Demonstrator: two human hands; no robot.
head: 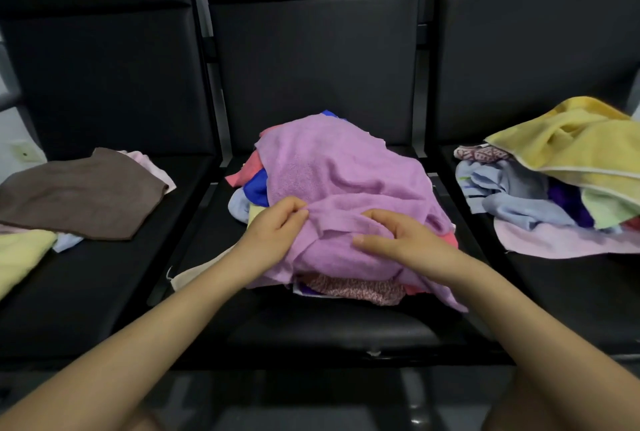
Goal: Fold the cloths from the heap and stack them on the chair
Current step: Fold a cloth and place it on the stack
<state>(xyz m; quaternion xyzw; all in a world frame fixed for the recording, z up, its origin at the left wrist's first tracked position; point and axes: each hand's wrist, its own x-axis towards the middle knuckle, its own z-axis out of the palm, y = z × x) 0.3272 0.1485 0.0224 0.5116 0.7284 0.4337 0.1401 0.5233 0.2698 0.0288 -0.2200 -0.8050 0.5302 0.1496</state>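
Observation:
A heap of mixed cloths sits on the middle black chair seat. A large purple towel is draped over the top of the heap. My left hand pinches the towel's near edge at its left side. My right hand lies on the towel's front fold, fingers curled into the fabric and thumb pointing left. A brown folded cloth tops a flat stack on the left chair seat, with pale yellow, pink and light blue cloths under it.
A second heap lies on the right chair seat: a yellow towel over light blue, purple, green and pink cloths. Tall black backrests rise behind all three seats. A beige cloth pokes out under the middle heap.

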